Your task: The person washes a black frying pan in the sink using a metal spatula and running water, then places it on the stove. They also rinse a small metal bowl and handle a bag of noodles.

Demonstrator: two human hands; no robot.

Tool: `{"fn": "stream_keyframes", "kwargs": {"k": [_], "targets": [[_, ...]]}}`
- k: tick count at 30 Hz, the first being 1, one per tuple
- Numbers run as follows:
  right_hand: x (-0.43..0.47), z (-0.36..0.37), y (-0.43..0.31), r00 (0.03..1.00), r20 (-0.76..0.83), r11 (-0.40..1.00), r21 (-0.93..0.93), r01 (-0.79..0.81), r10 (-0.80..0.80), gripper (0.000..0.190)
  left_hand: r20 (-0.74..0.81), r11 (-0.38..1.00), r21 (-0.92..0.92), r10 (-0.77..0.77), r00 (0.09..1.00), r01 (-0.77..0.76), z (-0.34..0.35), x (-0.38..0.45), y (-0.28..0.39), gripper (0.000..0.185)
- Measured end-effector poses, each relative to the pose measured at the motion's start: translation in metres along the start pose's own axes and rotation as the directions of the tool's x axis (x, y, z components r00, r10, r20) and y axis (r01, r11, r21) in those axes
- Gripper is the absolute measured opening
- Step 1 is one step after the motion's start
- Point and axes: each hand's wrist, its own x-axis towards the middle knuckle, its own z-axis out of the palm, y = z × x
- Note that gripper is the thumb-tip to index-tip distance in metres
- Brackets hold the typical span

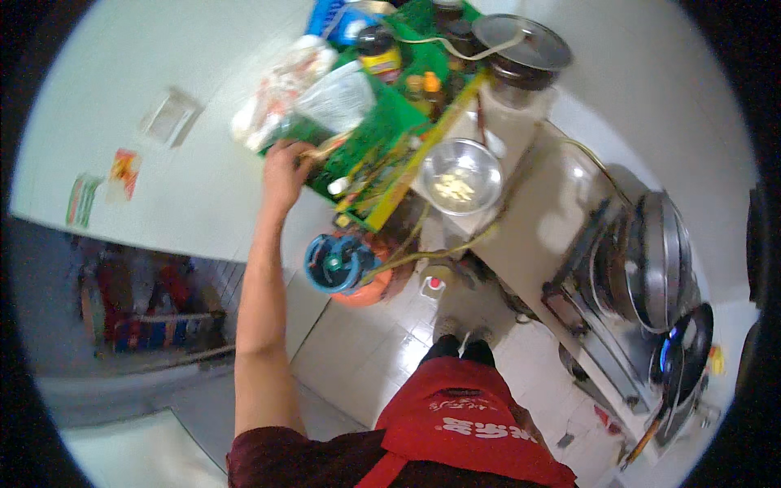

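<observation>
My left hand [288,171] reaches to the near left corner of a green shelf unit [396,116]. Its fingers are curled by a thin tan item [332,146], but blur hides whether they grip it. Just beyond the hand lie a clear plastic bag [338,97] and a white-and-red plastic packet [293,79]. A dark-lidded jar with a yellow label [379,55] and an orange-capped bottle [432,91] stand deeper in the shelf. To the right, a steel bowl [427,174] holds pale yellow pieces, possibly garlic cloves. My right hand is out of view.
An orange gas cylinder [366,293] with a blue collar [314,277] stands below the shelf, a yellow hose [451,249] running from it. A glass-lidded pot [518,49] sits behind. Right, a stacked metal pot [653,262] and a black frying pan [695,354] are by a blue flame.
</observation>
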Motion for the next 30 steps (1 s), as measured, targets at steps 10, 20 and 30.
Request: {"fn": "stream_keyframes", "kwargs": {"k": [10,20,30], "targets": [[-0.032,0.057,0.092,0.954,-0.284,0.896,-0.442,-0.039,-0.099,0.043,-0.191,0.993,0.0,0.113,0.975,-0.116,-0.01,-0.015,0.02,0.042],[-0.058,0.087,0.192,0.789,-0.516,0.894,-0.439,0.089,-0.332,0.02,-0.414,0.998,0.058,0.014,0.91,0.011,0.037,-0.133,0.126,0.072],[-0.12,0.198,0.383,0.572,-0.772,0.956,0.283,-0.081,0.277,0.031,0.789,0.843,-0.485,0.537,0.298,-0.234,0.187,-0.293,0.28,0.071]]}}
